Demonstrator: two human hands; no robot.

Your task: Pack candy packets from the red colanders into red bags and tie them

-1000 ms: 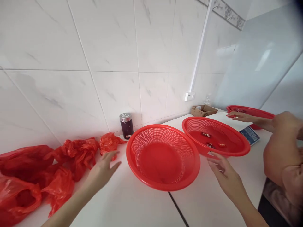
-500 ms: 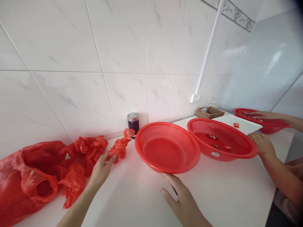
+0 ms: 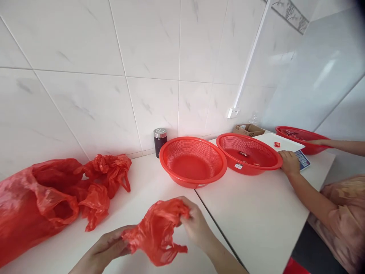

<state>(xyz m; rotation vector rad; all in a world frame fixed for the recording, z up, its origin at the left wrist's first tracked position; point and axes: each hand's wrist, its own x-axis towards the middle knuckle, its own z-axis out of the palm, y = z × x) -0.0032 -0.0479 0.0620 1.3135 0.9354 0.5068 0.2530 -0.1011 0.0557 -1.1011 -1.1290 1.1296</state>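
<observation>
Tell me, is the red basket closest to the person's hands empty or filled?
Empty. The nearest red basket shows only its bare mesh wall and red bottom, with nothing lying inside it.

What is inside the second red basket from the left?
A few small red packets lie on the floor of the basket. Its near wall hides part of the floor, so the count is unclear. A co-worker's hand rests beside its rim.

Kitchen: tiled wall (image 3: 159, 57), white counter (image 3: 256, 213)
</observation>
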